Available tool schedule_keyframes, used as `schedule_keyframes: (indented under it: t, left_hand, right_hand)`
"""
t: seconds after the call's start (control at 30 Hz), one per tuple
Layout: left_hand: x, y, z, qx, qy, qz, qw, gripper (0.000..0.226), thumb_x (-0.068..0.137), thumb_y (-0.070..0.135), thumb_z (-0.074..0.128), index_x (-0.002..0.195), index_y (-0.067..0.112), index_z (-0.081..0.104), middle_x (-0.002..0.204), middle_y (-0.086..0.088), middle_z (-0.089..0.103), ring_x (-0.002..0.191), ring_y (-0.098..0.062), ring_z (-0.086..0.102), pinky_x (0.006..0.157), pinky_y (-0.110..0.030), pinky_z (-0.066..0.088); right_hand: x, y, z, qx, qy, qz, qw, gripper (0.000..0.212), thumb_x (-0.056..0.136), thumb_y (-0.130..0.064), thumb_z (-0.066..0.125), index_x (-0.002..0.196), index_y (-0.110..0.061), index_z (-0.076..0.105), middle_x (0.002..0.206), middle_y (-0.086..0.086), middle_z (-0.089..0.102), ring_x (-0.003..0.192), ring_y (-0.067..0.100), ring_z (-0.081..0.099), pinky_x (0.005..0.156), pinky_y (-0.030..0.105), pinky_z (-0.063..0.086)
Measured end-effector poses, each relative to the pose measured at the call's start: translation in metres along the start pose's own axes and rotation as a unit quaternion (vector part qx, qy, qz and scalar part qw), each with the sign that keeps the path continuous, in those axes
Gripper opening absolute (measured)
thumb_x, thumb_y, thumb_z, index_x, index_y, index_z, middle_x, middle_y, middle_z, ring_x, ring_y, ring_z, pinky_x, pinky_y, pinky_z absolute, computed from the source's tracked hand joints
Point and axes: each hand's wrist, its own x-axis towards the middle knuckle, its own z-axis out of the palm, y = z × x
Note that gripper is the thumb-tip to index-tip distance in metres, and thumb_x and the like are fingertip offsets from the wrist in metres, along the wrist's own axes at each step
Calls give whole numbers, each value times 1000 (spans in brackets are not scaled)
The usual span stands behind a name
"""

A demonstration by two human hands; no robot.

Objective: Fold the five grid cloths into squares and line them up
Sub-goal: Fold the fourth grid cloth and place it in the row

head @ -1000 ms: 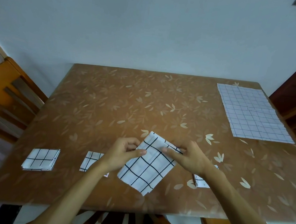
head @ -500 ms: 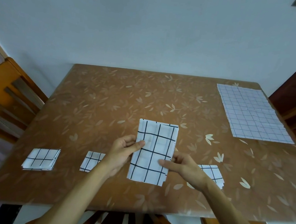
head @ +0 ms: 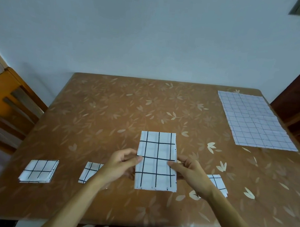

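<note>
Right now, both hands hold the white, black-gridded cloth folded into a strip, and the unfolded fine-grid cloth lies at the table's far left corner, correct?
No. The head view shows the unfolded white fine-grid cloth at the far right corner of the brown leaf-patterned table. The left hand and right hand do hold the strip-folded white black-gridded cloth.

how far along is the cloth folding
Done: three squares lie in the near row: left square, middle square, right square. In hand: left hand and right hand pinch the long strip at its sides. Left: halving that strip, then the flat fine-grid cloth, lying unfolded.
</note>
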Motion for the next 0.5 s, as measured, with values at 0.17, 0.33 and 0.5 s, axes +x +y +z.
schedule_keyframes:
  t: [0.17,0.33,0.5]
  left_hand:
    - [8,5,3,-84,-10,-17,996,21,97,15,60,116,13,66,105,-18,74,86,-37,72,65,-38,60]
    - [14,14,13,-194,6,-19,981,20,95,1,55,108,10,67,86,-17,71,62,-24,69,49,-29,54]
    - [16,22,20,-234,19,-20,972,24,96,-2,43,85,-2,64,90,-11,63,54,-17,62,46,-26,52]
  right_hand:
    - [2,-8,-5,78,10,-12,997,28,99,-11,56,123,-18,68,106,12,76,86,23,71,72,31,56]
    - [6,-7,-8,160,1,-14,987,28,98,-7,53,117,-12,72,110,34,63,91,35,49,71,33,50]
    - [5,-10,-10,161,35,-24,986,31,94,-8,48,81,-13,75,87,16,69,81,30,59,65,30,53]
